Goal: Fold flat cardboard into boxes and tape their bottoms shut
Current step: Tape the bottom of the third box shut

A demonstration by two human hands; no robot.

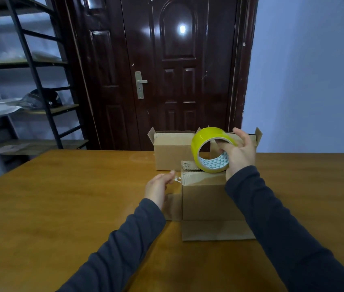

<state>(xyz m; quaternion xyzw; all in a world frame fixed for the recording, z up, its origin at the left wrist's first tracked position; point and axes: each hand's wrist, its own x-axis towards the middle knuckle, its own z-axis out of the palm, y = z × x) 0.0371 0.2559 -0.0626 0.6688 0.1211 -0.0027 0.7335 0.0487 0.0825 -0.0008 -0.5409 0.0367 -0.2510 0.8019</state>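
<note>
**A:** Quick, how far are you?

**B:** Back-left box (172,152) and back-right box (253,137) stand open-topped at the far side of the table (61,207); likely done. The near box (204,199) sits just before you, flaps splayed, and its seam looks untaped.

**A:** Hands?

**B:** Your right hand (240,157) has its fingers hooked through the yellow tape roll (211,149), which is at the near box's far edge. Your left hand (158,186) is beside its left corner, at a loose tape end (176,178). It's blurred, so I can't tell if you're pinching it.

**A:** What's left?

**B:** Taping this bottom, I'd judge.
</note>
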